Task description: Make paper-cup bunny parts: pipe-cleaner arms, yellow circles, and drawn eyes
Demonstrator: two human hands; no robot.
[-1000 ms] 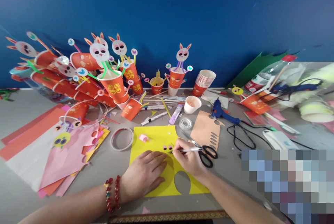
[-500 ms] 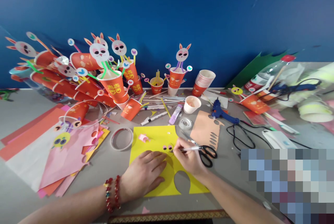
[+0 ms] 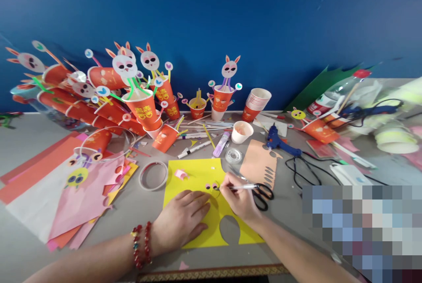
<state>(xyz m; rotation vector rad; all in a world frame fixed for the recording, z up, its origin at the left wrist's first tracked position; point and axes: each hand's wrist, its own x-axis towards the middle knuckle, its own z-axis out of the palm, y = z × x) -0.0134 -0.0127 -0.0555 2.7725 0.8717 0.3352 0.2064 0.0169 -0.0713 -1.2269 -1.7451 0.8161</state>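
Observation:
A yellow paper sheet with a round hole near its front edge lies on the grey table. My left hand rests flat on it, fingers stretched out, pressing on the paper. In my right hand is a slim white pen, pinched between thumb and fingers. The pen's tip is hidden by my fingers, beside a pair of small pink and black eyes on the yellow paper. A folded scrap of pink paper sits on the sheet. Black-handled scissors lie just right of my right hand.
A tape roll stands left of the sheet, beside stacked coloured papers. Behind are a glue stick, a white cup and red paper cups with rabbit faces. A blue glue gun with its cord lies right.
My right hand with the pen has shifted very slightly beside the eyes. My left hand stays in place on the sheet.

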